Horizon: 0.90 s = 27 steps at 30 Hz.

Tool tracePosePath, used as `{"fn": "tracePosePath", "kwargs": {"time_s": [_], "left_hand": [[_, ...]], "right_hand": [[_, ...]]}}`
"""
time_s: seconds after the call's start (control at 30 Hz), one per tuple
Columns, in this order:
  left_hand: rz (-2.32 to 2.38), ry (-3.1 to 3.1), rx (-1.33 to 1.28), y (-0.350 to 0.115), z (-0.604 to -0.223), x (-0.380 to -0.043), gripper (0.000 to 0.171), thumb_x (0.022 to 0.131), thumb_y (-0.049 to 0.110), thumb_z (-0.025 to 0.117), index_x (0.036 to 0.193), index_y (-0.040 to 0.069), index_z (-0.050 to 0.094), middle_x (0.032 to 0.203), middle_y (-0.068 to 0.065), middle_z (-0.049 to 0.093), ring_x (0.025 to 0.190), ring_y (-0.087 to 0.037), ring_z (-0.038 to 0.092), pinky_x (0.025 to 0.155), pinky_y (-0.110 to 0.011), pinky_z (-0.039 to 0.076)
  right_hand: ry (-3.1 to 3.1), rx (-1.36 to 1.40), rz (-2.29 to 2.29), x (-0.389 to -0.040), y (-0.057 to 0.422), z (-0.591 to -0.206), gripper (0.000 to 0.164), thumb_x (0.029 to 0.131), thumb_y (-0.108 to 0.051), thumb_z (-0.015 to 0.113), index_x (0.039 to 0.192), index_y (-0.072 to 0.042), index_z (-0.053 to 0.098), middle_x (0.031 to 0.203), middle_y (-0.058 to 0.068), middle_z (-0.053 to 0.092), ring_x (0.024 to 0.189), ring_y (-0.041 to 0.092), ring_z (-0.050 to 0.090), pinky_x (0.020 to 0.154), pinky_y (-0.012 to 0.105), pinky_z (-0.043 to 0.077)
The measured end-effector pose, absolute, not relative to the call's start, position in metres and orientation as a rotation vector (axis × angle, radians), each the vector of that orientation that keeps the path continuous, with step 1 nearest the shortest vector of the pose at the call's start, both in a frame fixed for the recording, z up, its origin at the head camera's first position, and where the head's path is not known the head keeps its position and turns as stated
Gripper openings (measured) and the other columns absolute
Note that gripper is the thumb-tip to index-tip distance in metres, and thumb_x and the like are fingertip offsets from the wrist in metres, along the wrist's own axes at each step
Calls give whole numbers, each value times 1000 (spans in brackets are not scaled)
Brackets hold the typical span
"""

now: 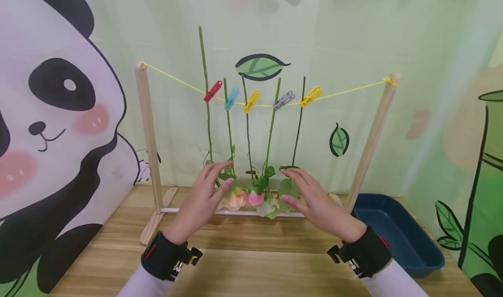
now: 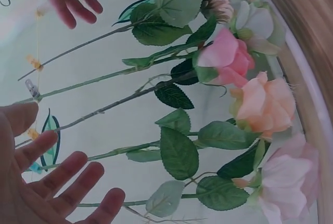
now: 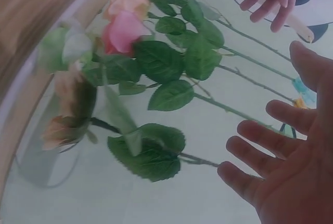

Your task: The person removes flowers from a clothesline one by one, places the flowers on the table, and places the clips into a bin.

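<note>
Several artificial roses hang upside down from a yellow string (image 1: pixel 169 75), each stem held by a clothespin: red (image 1: pixel 213 91), blue (image 1: pixel 232 98), yellow (image 1: pixel 252 101), grey (image 1: pixel 284 100) and a second yellow one at the right. In the left wrist view the blooms include a pink rose (image 2: pixel 227 57), a peach rose (image 2: pixel 265 104) and a pale pink rose (image 2: pixel 291 180). A tan flower (image 3: pixel 67 130) shows in the right wrist view. My left hand (image 1: pixel 202 198) is beside the left stems, fingers spread and holding nothing. Facing it, my right hand (image 1: pixel 314 198) is near the rightmost flower's leaves, also without anything in its grasp.
Two wooden posts, left (image 1: pixel 148 135) and right (image 1: pixel 373 139), carry the string, and a white rod (image 1: pixel 224 212) joins them low down. A dark blue basin (image 1: pixel 428 249) stands on the wooden table (image 1: pixel 251 271) at right. Behind hangs a panda-print backdrop (image 1: pixel 334 35).
</note>
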State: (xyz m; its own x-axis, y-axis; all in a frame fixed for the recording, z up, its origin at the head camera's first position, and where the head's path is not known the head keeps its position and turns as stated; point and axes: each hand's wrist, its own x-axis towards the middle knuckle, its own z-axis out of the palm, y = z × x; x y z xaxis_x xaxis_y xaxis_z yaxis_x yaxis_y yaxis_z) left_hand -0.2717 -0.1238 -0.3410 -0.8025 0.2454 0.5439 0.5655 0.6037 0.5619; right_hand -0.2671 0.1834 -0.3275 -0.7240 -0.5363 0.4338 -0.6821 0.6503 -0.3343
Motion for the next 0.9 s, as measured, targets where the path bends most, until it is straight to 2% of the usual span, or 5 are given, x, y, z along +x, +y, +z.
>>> {"fn": "tracePosePath", "kwargs": {"time_s": [0.33,0.57,0.9], "left_hand": [[-1160,-2294,-574,-126,-329,-280,43,111,31,53,149,12,54,139,-14,54,126,-34,54,96,-54,51],[-1229,-2244,-568,-132,-320,-285,42,111,28,53,148,9,54,139,-17,52,126,-33,53,103,-54,47],[-1266,-2196,-556,-134,-308,-292,40,111,26,53,147,7,55,134,-19,53,122,-31,53,101,-52,48]], "right_hand": [[-2532,1022,725,-271,170,-303,60,107,-30,60,158,-9,38,153,15,44,142,32,45,114,51,41],[-2489,1053,730,-275,160,-287,59,108,-28,59,158,-7,38,151,14,45,142,30,45,115,49,40],[-2432,1098,706,-280,145,-264,57,108,-26,59,157,-6,39,150,14,45,142,28,44,117,46,39]]}}
